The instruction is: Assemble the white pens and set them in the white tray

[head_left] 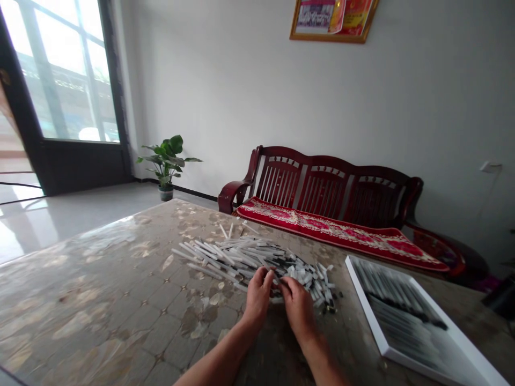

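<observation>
A heap of thin whitish and grey sticks (229, 254), pen-like in shape, is spread over the patterned tabletop (120, 300). At its near edge my left hand (258, 295) is closed, with thumb and fingers pinched together. Close on its right, my right hand (296, 303) is pinched too, its fingertips almost meeting the left ones. What lies between the fingertips is too small and blurred to name. Small clear and dark pieces lie at the heap's right end. A white shallow box (380, 335) to the right holds rows of grey and black stick-like items.
Beyond the table stands a dark red wooden bench (322, 193) with a red patterned cover (322, 229). A potted plant (166, 161) is on the floor at the back left, near a dark-framed glass door (80, 166). A framed picture (333, 38) hangs on the wall.
</observation>
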`<state>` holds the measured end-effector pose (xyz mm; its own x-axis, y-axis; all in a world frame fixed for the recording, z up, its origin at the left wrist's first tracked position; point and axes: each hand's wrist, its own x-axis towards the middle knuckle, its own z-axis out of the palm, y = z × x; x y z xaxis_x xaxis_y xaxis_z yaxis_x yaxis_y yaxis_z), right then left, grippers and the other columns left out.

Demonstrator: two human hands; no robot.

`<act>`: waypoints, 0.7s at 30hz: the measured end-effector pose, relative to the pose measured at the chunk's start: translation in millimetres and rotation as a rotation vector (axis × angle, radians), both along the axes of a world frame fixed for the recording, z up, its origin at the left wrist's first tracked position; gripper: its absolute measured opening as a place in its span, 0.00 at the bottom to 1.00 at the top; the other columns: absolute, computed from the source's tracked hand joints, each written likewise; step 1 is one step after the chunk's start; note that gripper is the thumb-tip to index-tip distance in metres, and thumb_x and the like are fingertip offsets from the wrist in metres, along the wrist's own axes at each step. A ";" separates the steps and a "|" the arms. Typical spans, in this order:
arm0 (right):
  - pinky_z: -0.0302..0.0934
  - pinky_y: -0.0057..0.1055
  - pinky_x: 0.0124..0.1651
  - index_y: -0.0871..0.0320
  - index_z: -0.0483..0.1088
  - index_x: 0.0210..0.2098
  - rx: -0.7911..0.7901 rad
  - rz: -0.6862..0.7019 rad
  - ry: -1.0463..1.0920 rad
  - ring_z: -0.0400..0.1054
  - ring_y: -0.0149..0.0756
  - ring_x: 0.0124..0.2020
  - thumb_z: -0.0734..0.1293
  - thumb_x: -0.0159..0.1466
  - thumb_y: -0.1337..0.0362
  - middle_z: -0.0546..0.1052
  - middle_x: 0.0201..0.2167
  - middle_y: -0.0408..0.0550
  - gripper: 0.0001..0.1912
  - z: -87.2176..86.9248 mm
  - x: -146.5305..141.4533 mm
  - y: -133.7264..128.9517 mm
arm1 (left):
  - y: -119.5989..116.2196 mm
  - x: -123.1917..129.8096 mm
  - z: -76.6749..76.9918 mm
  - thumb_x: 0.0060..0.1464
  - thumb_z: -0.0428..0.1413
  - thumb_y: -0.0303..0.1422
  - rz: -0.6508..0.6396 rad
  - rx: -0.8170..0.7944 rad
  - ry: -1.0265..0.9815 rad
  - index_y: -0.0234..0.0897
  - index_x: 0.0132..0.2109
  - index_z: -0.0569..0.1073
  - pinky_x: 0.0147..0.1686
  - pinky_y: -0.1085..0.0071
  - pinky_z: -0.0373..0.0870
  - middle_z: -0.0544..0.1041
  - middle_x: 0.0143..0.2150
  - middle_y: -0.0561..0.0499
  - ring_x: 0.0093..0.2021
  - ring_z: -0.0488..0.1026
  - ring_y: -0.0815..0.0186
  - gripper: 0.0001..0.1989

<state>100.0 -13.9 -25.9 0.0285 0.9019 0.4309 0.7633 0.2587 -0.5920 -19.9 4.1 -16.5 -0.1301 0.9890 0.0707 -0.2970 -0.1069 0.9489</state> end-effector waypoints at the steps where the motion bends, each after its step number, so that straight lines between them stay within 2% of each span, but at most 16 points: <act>1: 0.66 0.30 0.47 0.54 0.75 0.42 0.013 0.013 0.016 0.76 0.39 0.44 0.59 0.67 0.63 0.81 0.41 0.50 0.13 -0.9 0.7 0.6 | 0.6 -0.1 -0.3 0.48 0.58 0.45 0.005 0.015 0.008 0.37 0.32 0.72 0.21 0.74 0.63 0.70 0.24 0.56 0.23 0.68 0.68 0.15; 3: 0.66 0.30 0.48 0.54 0.75 0.43 0.022 0.009 0.022 0.75 0.38 0.45 0.57 0.68 0.63 0.81 0.42 0.50 0.15 0.1 3.0 0.4 | 2.4 -1.6 -1.4 0.47 0.59 0.46 0.064 0.011 -0.007 0.39 0.27 0.68 0.21 0.74 0.63 0.68 0.22 0.56 0.24 0.69 0.67 0.15; 6: 0.64 0.30 0.48 0.54 0.76 0.40 -0.009 -0.053 -0.070 0.74 0.38 0.45 0.58 0.67 0.66 0.81 0.41 0.49 0.13 7.1 8.5 -3.7 | 4.2 -4.8 -2.1 0.47 0.58 0.48 0.125 -0.067 -0.102 0.40 0.28 0.66 0.22 0.73 0.66 0.72 0.24 0.54 0.27 0.73 0.65 0.17; 9: 0.62 0.28 0.45 0.53 0.75 0.35 -0.072 -0.089 -0.235 0.73 0.37 0.43 0.62 0.64 0.68 0.80 0.38 0.46 0.10 15.9 13.9 -10.4 | 2.2 -6.2 0.6 0.48 0.58 0.49 0.094 -0.134 -0.204 0.39 0.33 0.67 0.26 0.69 0.71 0.77 0.29 0.50 0.28 0.75 0.63 0.18; 12: 0.61 0.28 0.42 0.53 0.75 0.33 -0.149 -0.112 -0.390 0.72 0.38 0.43 0.64 0.62 0.70 0.79 0.36 0.46 0.07 21.1 16.2 -14.9 | -1.1 -6.4 4.6 0.50 0.56 0.49 0.078 -0.146 -0.238 0.39 0.35 0.67 0.28 0.68 0.73 0.78 0.30 0.50 0.28 0.76 0.63 0.17; 16: 0.61 0.31 0.42 0.54 0.74 0.36 -0.196 -0.120 -0.567 0.73 0.42 0.45 0.63 0.62 0.72 0.79 0.40 0.49 0.09 19.2 13.1 -15.3 | -1.7 -8.0 5.2 0.53 0.54 0.47 0.109 -0.084 -0.169 0.39 0.38 0.68 0.24 0.73 0.68 0.72 0.25 0.55 0.25 0.72 0.67 0.15; 21: 0.62 0.34 0.41 0.56 0.74 0.38 -0.144 -0.146 -0.670 0.74 0.45 0.44 0.59 0.63 0.76 0.78 0.41 0.54 0.14 9.8 7.9 -14.0 | 2.8 -10.6 -0.4 0.54 0.53 0.45 0.104 -0.017 -0.070 0.38 0.41 0.70 0.22 0.76 0.62 0.64 0.21 0.61 0.21 0.64 0.71 0.16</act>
<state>107.9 -27.9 -16.1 -0.0764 0.9586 0.2744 0.9968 0.0802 -0.0025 -30.5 6.9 -16.9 -0.2359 0.9709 0.0413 -0.3504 -0.1246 0.9283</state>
